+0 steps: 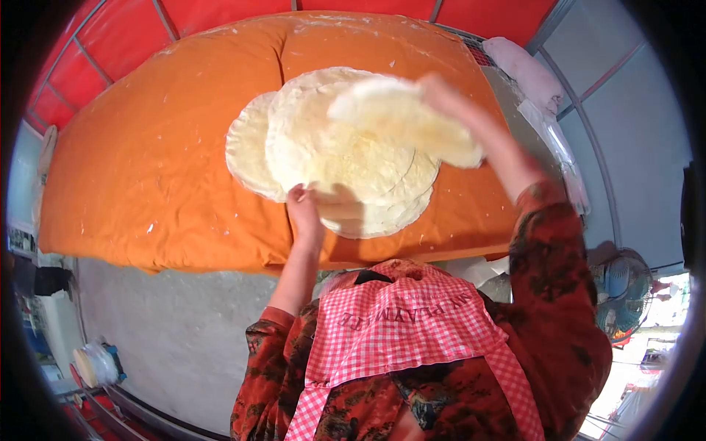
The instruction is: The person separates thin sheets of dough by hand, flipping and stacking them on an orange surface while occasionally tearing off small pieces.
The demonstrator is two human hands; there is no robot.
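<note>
Several thin, round, pale flatbreads (360, 173) lie overlapping in a loose pile on an orange cloth (154, 162). My right hand (439, 95), smeared by motion, grips the far edge of one flatbread (397, 110). That flatbread is lifted and tilted above the right side of the pile, its surface blurred. At the pile's near left edge, my left hand (303, 204) has its fingers pinched together on the rim of a flatbread. A shadow falls across the bread just right of this hand.
The orange cloth covers a wide table, with white flecks scattered on it. A rolled pale bundle (526, 73) and clear plastic (555, 143) lie by the right edge. A fan (624, 298) stands at the right, and a roll (95, 365) sits low at the left.
</note>
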